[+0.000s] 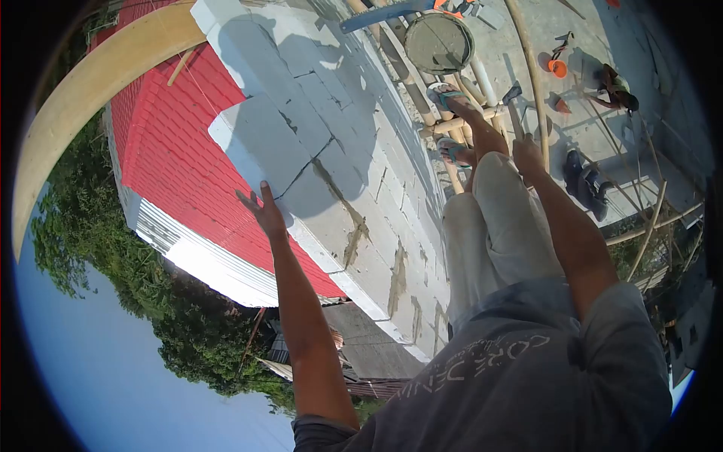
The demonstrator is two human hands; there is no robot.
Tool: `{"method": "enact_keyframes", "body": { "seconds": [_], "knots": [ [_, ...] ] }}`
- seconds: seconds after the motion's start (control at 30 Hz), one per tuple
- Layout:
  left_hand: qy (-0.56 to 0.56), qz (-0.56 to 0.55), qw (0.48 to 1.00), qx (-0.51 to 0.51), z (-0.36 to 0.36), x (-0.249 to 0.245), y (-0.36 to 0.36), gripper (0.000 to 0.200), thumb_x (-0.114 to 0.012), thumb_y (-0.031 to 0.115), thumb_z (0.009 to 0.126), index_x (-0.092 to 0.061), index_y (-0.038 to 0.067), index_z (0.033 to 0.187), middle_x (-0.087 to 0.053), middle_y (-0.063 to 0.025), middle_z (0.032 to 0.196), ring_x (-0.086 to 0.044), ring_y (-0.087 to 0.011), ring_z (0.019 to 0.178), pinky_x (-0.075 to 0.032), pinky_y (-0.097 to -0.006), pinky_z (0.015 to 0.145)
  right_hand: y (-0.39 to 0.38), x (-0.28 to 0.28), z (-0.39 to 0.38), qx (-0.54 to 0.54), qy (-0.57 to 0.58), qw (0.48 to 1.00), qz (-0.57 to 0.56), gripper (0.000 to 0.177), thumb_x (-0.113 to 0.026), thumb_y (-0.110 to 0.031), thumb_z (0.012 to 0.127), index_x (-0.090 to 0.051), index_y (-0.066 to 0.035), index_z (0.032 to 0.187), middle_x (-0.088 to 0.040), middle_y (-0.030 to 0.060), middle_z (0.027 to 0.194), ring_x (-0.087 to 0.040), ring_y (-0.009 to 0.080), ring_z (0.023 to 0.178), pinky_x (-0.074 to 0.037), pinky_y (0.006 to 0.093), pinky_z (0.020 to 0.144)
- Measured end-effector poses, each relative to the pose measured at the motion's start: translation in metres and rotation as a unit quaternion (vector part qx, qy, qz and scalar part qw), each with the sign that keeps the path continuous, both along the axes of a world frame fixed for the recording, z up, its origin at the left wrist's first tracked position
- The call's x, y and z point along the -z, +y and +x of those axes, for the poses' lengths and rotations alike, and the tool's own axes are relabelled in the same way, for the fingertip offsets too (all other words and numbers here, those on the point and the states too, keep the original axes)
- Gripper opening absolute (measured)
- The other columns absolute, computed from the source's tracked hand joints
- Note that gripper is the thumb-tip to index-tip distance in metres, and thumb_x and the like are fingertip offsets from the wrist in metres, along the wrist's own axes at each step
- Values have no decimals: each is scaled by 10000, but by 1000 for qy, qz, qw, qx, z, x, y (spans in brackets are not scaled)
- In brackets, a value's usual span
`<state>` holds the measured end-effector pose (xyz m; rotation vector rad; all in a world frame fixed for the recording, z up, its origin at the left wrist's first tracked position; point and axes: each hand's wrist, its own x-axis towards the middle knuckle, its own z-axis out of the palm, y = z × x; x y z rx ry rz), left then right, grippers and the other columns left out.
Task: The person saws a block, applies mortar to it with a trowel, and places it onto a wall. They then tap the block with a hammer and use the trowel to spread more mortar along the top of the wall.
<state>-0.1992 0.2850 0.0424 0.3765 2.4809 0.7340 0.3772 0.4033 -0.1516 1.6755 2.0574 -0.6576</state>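
Pale-grey block wall (407, 203): left hand (268, 215) splayed open at its edge; right hand (529, 157) closed around a long grey, dark-headed tool (517, 120).

Lettering (474, 360) on a gray shirt (520, 399) disappears into folds at lower center, while the right hand (529, 156), right of center, hides the grip of a tool (516, 120); the top edge crops a saw's orange handle (454, 7), and a person (619, 90) at upper right is too small to make out
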Motion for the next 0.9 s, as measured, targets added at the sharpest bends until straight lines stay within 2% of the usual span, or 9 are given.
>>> {"method": "enact_keyframes", "body": {
  "seconds": [0.17, 0.23, 0.27, 0.33, 0.37, 0.4, 0.57, 0.77, 0.9],
  "knots": [
    [56, -14, 997, 44, 6, 20, 18, 1141, -746, 550, 834, -56, 154, 1650, -260, -228, 1640, -379, -417, 1453, -396, -513, 1144, 15, -39, -218, 68, 230, 966, -91, 243, -502, -148, 971, -684, -8, 1049, -583, 286, 1148, -723, 382, 760, -606, 481, 688],
    [95, -94, 989, 65, 9, 15, 21, 1128, -754, 514, 824, -62, 188, 1653, -296, -229, 1628, -414, -415, 1432, -405, -494, 1141, 25, -72, -304, 410, 357, 753, -371, 216, -502, -136, 985, -658, -11, 1068, -557, 224, 1052, -718, 349, 726, -623, 437, 586],
    [95, -99, 989, 62, 10, 15, 21, 1128, -754, 514, 824, -62, 188, 1653, -296, -229, 1628, -414, -415, 1432, -405, -494, 1141, 8, -51, -344, 229, 406, 828, -312, 206, -510, -130, 991, -641, 7, 1070, -543, 220, 1070, -714, 331, 695, -631, 416, 580],
    [85, -84, 991, 55, 9, 15, 20, 1124, -766, 480, 816, -78, 178, 1651, -334, -231, 1614, -458, -412, 1402, -419, -472, 1134, 13, -98, -409, 422, 406, 701, -406, 239, -544, -151, 981, -627, 65, 1040, -572, 258, 1064, -720, 343, 708, -625, 397, 583],
    [87, -88, 991, 50, 11, 12, 21, 1124, -766, 480, 816, -78, 178, 1651, -334, -231, 1614, -458, -412, 1402, -419, -472, 1134, -5, -83, -444, 266, 414, 810, -320, 315, -580, -207, 970, -622, 98, 1034, -652, 247, 947, -714, 354, 701, -613, 390, 576],
    [85, -90, 991, 53, 15, 10, 24, 1117, -755, 482, 828, -76, 143, 1648, -327, -219, 1619, -446, -398, 1413, -410, -455, 1141, -1, -106, -464, 425, 420, 697, -396, 348, -627, -234, 942, -637, 98, 1045, -662, 258, 990, -725, 374, 788, -617, 383, 634],
    [129, -75, 987, 56, 5, 21, 15, 1121, -788, 473, 803, -113, 179, 1648, -394, -260, 1574, -499, -433, 1367, -447, -488, 1101, -36, -87, -513, 324, 421, 772, -349, 312, -741, -189, 853, -681, 25, 1072, -562, 266, 1158, -711, 364, 908, -621, 376, 774],
    [137, -37, 987, 70, -1, 38, 4, 1121, -800, 468, 797, -117, 218, 1649, -453, -297, 1507, -535, -460, 1308, -448, -527, 1074, 7, -87, -383, 297, 423, 712, -476, 266, -597, -246, 981, -533, -23, 1110, -566, 122, 781, -614, 233, 580, -509, 398, 459],
    [166, -92, 979, 71, 15, 23, 2, 1164, -826, 459, 765, -118, 192, 1649, -388, -275, 1561, -473, -437, 1365, -367, -535, 1137, 56, -58, -230, 53, 248, 921, -295, 446, -589, -305, 973, -526, 19, 1273, -628, 155, 763, -684, 277, 626, -529, 417, 510]
  ]
}}
